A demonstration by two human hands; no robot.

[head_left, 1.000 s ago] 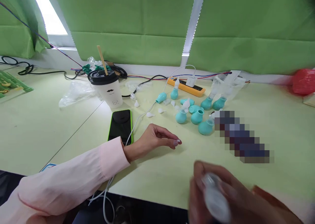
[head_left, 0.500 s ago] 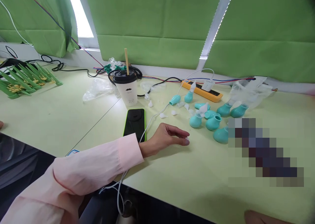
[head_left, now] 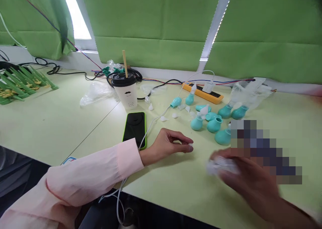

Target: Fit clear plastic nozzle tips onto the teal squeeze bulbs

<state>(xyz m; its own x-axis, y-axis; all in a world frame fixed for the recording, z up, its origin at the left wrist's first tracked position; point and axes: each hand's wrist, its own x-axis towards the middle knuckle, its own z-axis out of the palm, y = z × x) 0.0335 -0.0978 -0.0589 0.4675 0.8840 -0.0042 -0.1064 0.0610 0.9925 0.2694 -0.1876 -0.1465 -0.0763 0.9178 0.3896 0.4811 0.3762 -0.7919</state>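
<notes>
My left hand (head_left: 167, 143), in a pink sleeve, rests low over the table with thumb and fingers pinched on a small whitish piece (head_left: 191, 145), mostly hidden by the fingertips. To its right, my right hand (head_left: 251, 180) is blurred by motion and grips a translucent whitish plastic thing (head_left: 221, 165) whose kind I cannot make out. Beyond both hands stand several turquoise rubber bulbs (head_left: 222, 137), some with clear tips. A few small white plastic tips (head_left: 175, 115) lie loose by a white cable.
A black phone (head_left: 135, 128) in a green case lies left of my left hand. Behind it stands a paper cup (head_left: 127, 96) with a black lid and straw. An orange power strip (head_left: 203, 93) and clear plastic bags (head_left: 251, 95) are at the back. A blurred-out patch covers the right side.
My right hand has come up from the bottom right edge to mid-table, bringing the translucent plastic thing. My left hand keeps its pinch, nearly still. The view has shifted slightly.
</notes>
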